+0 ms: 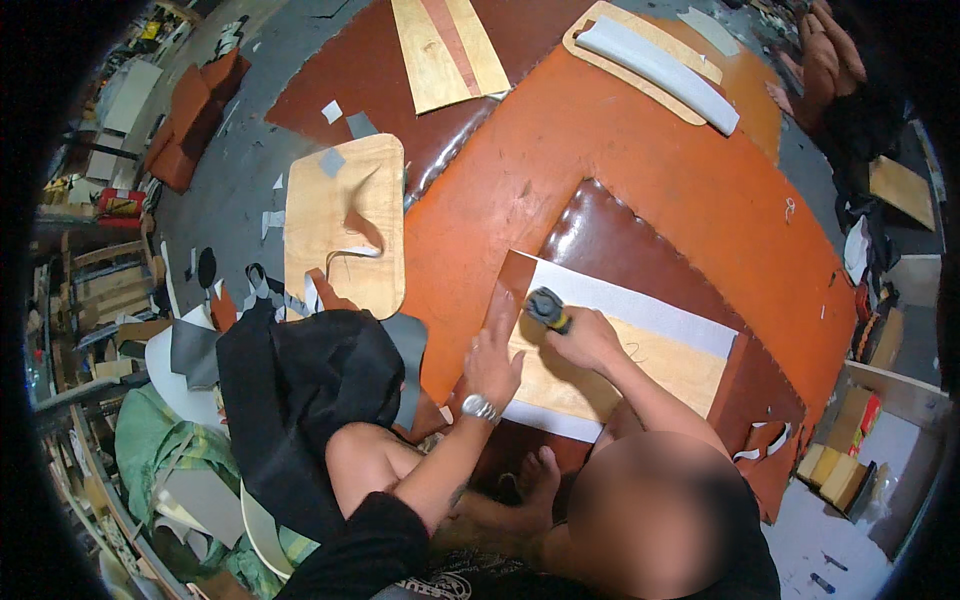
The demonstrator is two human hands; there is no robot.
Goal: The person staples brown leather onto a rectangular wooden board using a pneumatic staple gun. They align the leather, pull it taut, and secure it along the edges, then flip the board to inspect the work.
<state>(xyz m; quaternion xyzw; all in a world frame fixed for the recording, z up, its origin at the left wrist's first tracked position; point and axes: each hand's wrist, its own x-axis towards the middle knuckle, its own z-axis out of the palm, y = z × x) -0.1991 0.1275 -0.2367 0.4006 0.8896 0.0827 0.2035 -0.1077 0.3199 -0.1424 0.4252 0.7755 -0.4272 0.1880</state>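
Observation:
In front of me lies a light wooden board (675, 378) with white strips of padding (640, 312) along its far and near edges. Brown leather (514, 280) runs along the board's left end. My left hand (492, 365) rests by that leather, its fingers stretched out and holding nothing. A black tool with a yellow band (547, 308) is gripped in my right hand (587, 340), its dark head over the board's left part. The tool's exact kind cannot be made out.
Brown and orange leather sheets (480, 240) cover the floor. Other wooden boards (300, 230) lie left and far off, one carrying a rolled white pad (660, 75). Black cloth (310, 390) is heaped beside my left knee. Another person's hands (830, 50) show at the far right.

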